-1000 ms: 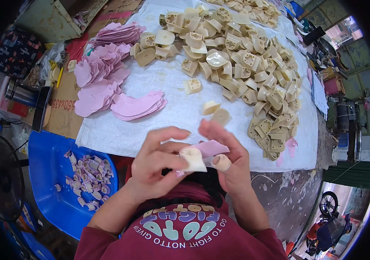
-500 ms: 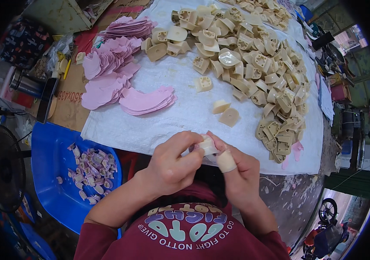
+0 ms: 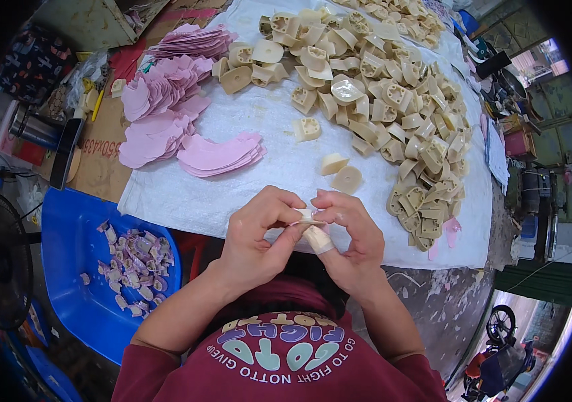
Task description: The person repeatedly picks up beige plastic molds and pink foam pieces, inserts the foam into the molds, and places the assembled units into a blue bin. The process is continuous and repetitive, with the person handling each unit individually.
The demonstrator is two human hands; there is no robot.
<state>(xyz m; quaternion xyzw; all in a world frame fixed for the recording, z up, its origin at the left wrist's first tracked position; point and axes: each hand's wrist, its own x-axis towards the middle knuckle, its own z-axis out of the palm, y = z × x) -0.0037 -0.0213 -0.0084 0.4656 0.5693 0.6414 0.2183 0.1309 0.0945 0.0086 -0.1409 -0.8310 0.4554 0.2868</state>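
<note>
Between my two hands, just in front of the table's near edge, is a small cream shoe heel (image 3: 306,214), mostly hidden by fingers. My left hand (image 3: 259,231) pinches it from the left with thumb and bent fingers. From the right, my right hand (image 3: 353,234) grips it too; its thumb is wrapped in beige tape (image 3: 318,240). Beyond my hands, a beige heel (image 3: 347,179) lies flat beside another one (image 3: 333,163). A large heap of beige heels (image 3: 393,94) spreads to the right. Stacks of pink cut pieces (image 3: 222,155) lie on the left.
White woven sheeting (image 3: 266,141) covers the table. Below its left edge sits a blue plastic basin (image 3: 75,248) holding several pink-and-cream heels (image 3: 140,264). A phone (image 3: 66,154) stands near a metal flask (image 3: 31,127). A black fan (image 3: 1,261) is at far left.
Both hands have turned the heel and now hold it edge-on. The right hand has shifted left and up, its taped thumb now beneath the heel. The view has moved slightly.
</note>
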